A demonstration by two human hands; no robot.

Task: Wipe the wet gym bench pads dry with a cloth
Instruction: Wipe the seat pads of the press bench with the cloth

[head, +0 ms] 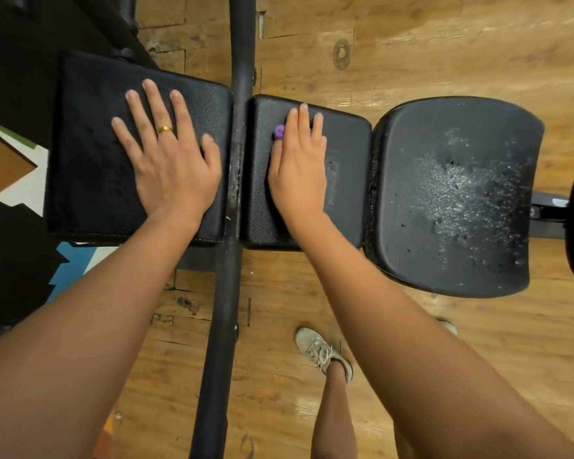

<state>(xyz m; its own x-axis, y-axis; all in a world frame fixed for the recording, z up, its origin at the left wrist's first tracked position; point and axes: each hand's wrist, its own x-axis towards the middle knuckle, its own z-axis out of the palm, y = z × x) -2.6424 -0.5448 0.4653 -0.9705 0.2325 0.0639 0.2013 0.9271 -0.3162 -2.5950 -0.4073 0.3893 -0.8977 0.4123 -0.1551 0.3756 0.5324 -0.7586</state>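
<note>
Your right hand (299,167) presses the small purple cloth (279,131) under flat fingers on the middle pad (345,193); your left hand (171,160) lies spread and empty. The cloth looks soft and light, so bunch it before the beaded, likely slippery seat pad (454,193).

The black left pad (90,154) and middle pad (345,193) are showing few droplets; the curved seat pad (461,193) is glistening wet. A purple cloth (279,131) is peeking from under my right hand (297,173) on the middle pad.
</note>
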